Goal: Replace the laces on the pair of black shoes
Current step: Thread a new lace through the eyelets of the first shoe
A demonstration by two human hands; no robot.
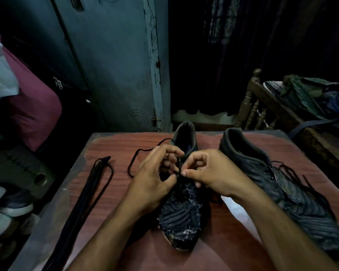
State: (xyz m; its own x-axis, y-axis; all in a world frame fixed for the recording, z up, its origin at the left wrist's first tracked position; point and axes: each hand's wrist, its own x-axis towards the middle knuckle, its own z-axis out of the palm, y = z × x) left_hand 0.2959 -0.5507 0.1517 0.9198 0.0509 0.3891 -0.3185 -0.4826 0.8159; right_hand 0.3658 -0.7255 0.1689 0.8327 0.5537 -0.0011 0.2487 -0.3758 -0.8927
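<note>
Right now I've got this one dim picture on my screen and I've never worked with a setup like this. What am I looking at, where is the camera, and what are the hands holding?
There is no machine here: a person works with two bare hands. The single picture comes from a wide-angle camera on the person's head, looking forward and down.

On the reddish wooden table stand two black shoes. The middle shoe is the one being worked on. The left hand and right hand meet over its eyelets, fingers curled, pinching a black lace whose loose end loops out to the left on the table. The right shoe sits untouched, with dark laces hanging loose from it. A folded bundle of black laces lies along the table's left side. The room is too dark to read finer detail.
</note>
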